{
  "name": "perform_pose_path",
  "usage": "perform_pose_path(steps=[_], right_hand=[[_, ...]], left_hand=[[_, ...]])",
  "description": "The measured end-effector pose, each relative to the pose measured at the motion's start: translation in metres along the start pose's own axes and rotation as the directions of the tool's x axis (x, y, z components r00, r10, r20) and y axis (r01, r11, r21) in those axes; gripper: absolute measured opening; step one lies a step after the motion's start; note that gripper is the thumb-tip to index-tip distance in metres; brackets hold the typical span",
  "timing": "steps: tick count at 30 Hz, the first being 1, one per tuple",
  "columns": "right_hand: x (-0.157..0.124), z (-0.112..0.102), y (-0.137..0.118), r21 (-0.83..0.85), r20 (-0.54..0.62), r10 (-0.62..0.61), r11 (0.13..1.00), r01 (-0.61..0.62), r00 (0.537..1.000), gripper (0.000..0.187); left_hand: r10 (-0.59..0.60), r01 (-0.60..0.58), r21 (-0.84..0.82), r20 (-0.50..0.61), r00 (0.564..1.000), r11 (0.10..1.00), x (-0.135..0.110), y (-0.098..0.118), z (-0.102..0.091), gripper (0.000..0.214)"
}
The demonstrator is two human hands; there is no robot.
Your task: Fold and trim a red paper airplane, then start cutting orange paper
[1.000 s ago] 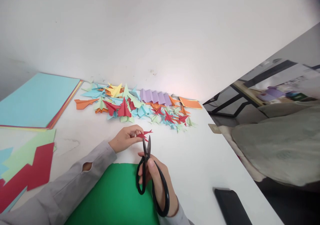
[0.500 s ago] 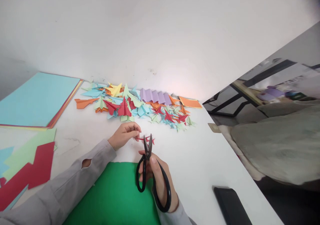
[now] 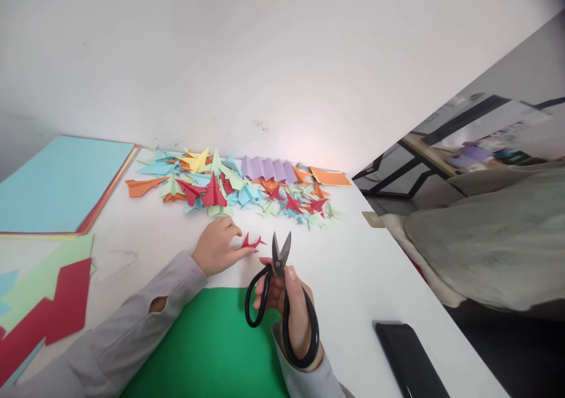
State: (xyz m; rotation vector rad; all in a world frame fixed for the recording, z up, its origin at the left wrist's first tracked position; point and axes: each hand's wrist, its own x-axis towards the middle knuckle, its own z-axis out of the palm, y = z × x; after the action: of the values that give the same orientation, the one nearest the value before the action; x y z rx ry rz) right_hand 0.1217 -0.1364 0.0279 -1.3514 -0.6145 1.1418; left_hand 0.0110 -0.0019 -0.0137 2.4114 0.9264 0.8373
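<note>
My left hand point(image 3: 217, 246) holds a small folded red paper plane point(image 3: 251, 242) over the white table. Its thumb reaches along the paper's lower edge and the curled fingertips are at its left end. In my right hand point(image 3: 296, 304) is a pair of scissors point(image 3: 279, 262) with black loop handles. The blades point up and are spread apart, to the right of the red plane and not touching it. Under both forearms lies a green mat point(image 3: 212, 339).
A pile of colourful folded paper planes point(image 3: 214, 192) lies along the wall, with a pleated purple strip point(image 3: 269, 169) and orange paper point(image 3: 331, 177). Blue sheets point(image 3: 70, 180) and red scraps point(image 3: 68, 301) are at left. A black phone-like object point(image 3: 410, 357) rests near the right edge.
The scissors have moved right, away from the red plane, with blades still spread. My left hand has turned, its thumb now stretched out along the paper.
</note>
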Motion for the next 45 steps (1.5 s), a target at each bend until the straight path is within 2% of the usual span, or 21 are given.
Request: perform_pose_path(steps=[3,7,9,11,13,17,21,24,27,29,30,32,35,37,40,43,45], right_hand=[[0.002,0.000,0.000,0.001,-0.048,-0.019,1.000,0.019,0.999,0.055],[0.007,-0.001,-0.001,0.007,-0.141,0.010,1.000,-0.009,0.990,0.053],[0.008,-0.001,-0.001,0.008,-0.139,0.025,1.000,-0.024,0.990,0.053],[0.008,0.000,0.000,0.005,-0.112,0.032,0.999,-0.032,0.993,0.053],[0.007,0.001,0.001,-0.006,-0.078,0.038,0.999,-0.039,0.996,0.053],[0.007,0.003,0.002,-0.015,-0.068,0.060,0.998,-0.061,0.996,0.053],[0.010,0.003,0.001,0.008,-0.096,0.075,0.997,-0.075,0.993,0.056],[0.011,0.002,0.001,0.023,-0.103,0.093,0.996,-0.091,0.990,0.057],[0.011,0.002,0.002,0.041,-0.127,0.091,0.995,-0.086,0.988,0.057],[0.011,0.002,0.003,0.057,-0.142,0.088,0.995,-0.080,0.986,0.058],[0.011,0.002,0.003,0.065,-0.144,0.087,0.995,-0.078,0.986,0.058],[0.011,0.002,0.003,0.074,-0.140,0.084,0.995,-0.074,0.987,0.059],[0.011,0.002,0.002,0.070,-0.123,0.079,0.995,-0.071,0.989,0.057],[0.011,0.002,0.003,0.065,-0.103,0.075,0.996,-0.068,0.992,0.056],[0.009,0.002,0.004,0.053,-0.064,0.052,0.997,-0.048,0.997,0.054],[0.005,0.001,0.004,0.034,-0.009,-0.015,0.999,0.016,1.000,0.046],[0.001,0.000,0.003,0.008,0.051,-0.074,0.997,0.074,0.996,0.041]], left_hand=[[0.109,-0.112,0.034,0.096,0.989,0.993,-0.001,0.001,-0.001,0.024],[0.147,-0.139,-0.058,0.159,0.976,0.989,-0.001,0.000,0.000,0.010],[0.120,-0.097,-0.151,0.154,0.981,0.984,-0.001,-0.001,0.001,0.009],[0.041,-0.005,-0.248,0.139,0.989,0.969,-0.001,-0.003,0.002,0.010],[-0.016,0.047,-0.284,0.112,0.994,0.958,-0.001,-0.003,0.003,0.011],[0.064,-0.062,-0.091,0.020,0.998,0.994,-0.002,-0.001,0.003,0.009],[0.116,-0.121,0.045,0.102,0.988,0.992,-0.003,0.001,0.002,0.005],[0.133,-0.135,0.006,0.132,0.982,0.991,-0.002,0.000,0.003,0.010],[0.074,-0.065,-0.158,0.053,0.996,0.985,-0.002,-0.001,0.005,0.010],[-0.053,0.054,-0.345,0.012,0.999,0.937,-0.001,-0.001,0.005,0.009],[-0.127,0.123,-0.451,0.021,0.992,0.884,-0.001,0.000,0.006,0.009],[-0.243,0.243,-0.643,0.090,0.966,0.726,0.000,0.003,0.005,0.011],[-0.304,0.312,-0.801,0.171,0.937,0.511,0.004,0.005,0.002,0.020],[-0.346,0.320,-0.831,0.166,0.923,0.456,0.005,0.006,0.000,0.022],[-0.409,0.348,-0.839,0.169,0.897,0.418,0.007,0.005,-0.002,0.024],[-0.422,0.390,-0.847,0.225,0.878,0.361,0.007,0.005,-0.002,0.028],[-0.414,0.386,-0.857,0.232,0.881,0.342,0.006,0.006,-0.001,0.031]])
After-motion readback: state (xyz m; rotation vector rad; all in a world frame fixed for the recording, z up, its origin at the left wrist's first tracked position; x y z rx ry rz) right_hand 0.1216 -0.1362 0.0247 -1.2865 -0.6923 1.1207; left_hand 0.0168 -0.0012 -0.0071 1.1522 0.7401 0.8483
